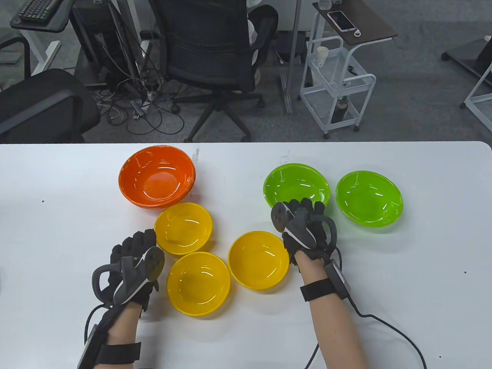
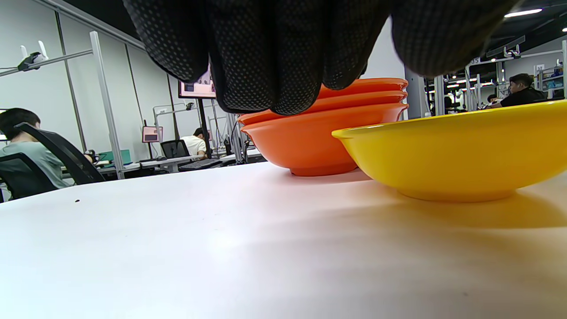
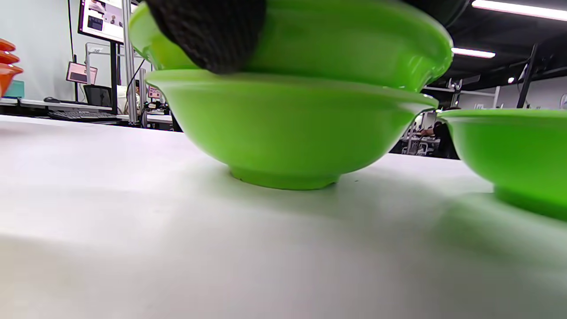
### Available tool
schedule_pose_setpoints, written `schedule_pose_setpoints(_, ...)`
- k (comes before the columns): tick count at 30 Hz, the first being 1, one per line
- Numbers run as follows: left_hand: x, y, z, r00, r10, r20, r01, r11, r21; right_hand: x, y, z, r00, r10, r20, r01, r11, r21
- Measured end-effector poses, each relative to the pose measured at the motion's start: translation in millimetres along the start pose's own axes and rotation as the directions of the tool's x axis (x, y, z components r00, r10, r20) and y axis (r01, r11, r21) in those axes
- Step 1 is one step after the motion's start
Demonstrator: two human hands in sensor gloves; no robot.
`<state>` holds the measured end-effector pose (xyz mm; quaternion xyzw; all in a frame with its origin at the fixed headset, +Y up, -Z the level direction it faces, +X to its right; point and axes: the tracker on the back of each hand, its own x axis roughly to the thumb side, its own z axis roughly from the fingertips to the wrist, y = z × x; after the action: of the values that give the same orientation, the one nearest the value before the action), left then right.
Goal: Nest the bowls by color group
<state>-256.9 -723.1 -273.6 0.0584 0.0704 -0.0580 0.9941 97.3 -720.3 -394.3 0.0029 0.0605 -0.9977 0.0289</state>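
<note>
A stack of three orange bowls stands at the back left and shows in the left wrist view. Three yellow bowls lie singly. Two green bowls are stacked; a single green bowl stands to their right. My right hand has its fingers on the near rim of the upper green bowl, which sits tilted in the lower one. My left hand hovers low over the table, just left of a yellow bowl, holding nothing.
The white table has bare room at far left, far right and along the front. The right glove's cable trails over the front right. Office chairs and a wire trolley stand beyond the far edge.
</note>
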Motion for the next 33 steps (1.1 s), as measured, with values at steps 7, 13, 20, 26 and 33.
schedule_pose_setpoints(7,-0.3,0.1,-0.2,1.000,0.004,0.000,-0.004,1.000,0.001,4.2,-1.5,0.7,1.000,0.010,0.009,-0.010,0.999,0.041)
schedule_pose_setpoints(13,-0.8,0.2,-0.2,1.000,0.007,-0.003,-0.007,1.000,-0.004,1.4,-2.7,1.7,1.000,0.026,0.003,-0.026,0.995,0.093)
schedule_pose_setpoints(20,-1.7,0.0,-0.5,1.000,0.008,-0.005,-0.008,1.000,-0.007,-14.4,-19.1,10.8,1.000,-0.003,-0.007,0.004,0.997,0.081)
schedule_pose_setpoints(26,-1.5,0.0,-0.5,1.000,0.005,-0.002,-0.005,1.000,-0.005,-47.1,-44.1,22.1,0.992,-0.103,-0.077,0.106,0.994,0.040)
schedule_pose_setpoints(33,-1.0,0.0,-0.2,1.000,0.001,-0.001,-0.001,1.000,-0.005,-76.5,-49.3,33.8,0.987,-0.105,-0.125,0.109,0.994,0.022)
